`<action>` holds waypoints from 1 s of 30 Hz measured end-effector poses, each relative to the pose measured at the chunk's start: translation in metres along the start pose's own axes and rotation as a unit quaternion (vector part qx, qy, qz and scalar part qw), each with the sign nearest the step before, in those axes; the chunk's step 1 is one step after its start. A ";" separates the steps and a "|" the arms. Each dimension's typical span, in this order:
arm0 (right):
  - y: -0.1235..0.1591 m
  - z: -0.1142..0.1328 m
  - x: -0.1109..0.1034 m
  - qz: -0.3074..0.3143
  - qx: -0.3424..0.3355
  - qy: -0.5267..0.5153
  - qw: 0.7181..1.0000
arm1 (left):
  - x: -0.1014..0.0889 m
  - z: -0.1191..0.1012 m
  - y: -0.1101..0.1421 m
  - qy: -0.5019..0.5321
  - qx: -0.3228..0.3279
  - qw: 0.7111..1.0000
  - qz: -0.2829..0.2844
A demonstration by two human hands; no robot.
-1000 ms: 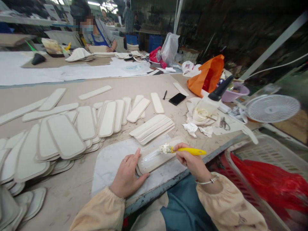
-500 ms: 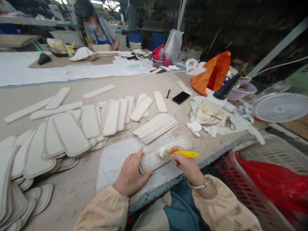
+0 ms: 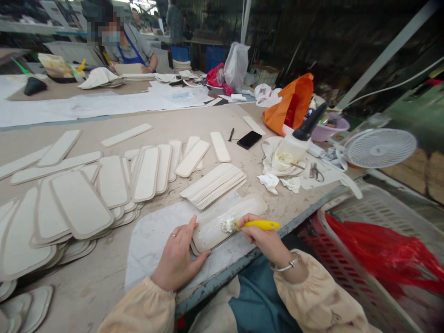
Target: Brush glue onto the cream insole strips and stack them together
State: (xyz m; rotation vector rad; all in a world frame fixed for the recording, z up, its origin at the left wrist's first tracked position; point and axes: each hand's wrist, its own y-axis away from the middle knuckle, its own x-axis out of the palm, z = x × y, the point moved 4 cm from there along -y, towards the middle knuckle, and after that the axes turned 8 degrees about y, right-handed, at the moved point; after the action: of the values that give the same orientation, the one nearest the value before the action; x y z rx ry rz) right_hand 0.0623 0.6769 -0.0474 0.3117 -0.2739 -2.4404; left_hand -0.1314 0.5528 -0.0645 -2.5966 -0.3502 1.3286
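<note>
The left hand [image 3: 180, 256], thumb and fingers spread, steadies the near end of the coated panel [image 3: 211, 231] on the white sheet [image 3: 147, 236]; the right hand [image 3: 262, 238] pinches the yellow brush [image 3: 260, 225], angling its bristles onto the panel. Stacked pieces [image 3: 215, 185] lie just beyond, seemingly for easy reach.

Both arms, the left [image 3: 142, 307] and the right [image 3: 319, 296], reach forward from the body, elbows low. The left hand [image 3: 178, 260] lies palm down, its fingers pointing forward and its thumb spread out sideways, making 1 open V. The right hand [image 3: 262, 238] angles in from the other side, back up, thumb and fingers closed in a pinch. The right wrist [image 3: 291, 267] looks nearly straight. The 2 hands are apart.
</note>
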 end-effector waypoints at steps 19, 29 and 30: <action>-0.007 0.001 -0.095 -0.202 -0.083 0.123 0.968 | 0.004 0.009 0.001 -0.032 0.030 0.999 -0.026; 0.020 0.017 0.006 0.006 -0.255 0.427 0.867 | 0.006 0.009 0.002 -0.040 0.034 0.999 -0.015; 0.022 0.020 0.013 0.025 -0.272 0.387 0.881 | 0.006 0.009 0.002 -0.042 0.035 0.998 -0.014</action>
State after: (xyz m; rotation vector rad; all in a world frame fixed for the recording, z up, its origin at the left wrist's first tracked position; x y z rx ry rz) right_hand 0.0597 0.6547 -0.0245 0.9518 0.7268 -2.0260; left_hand -0.1351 0.5528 -0.0747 -2.4768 -0.3458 1.4167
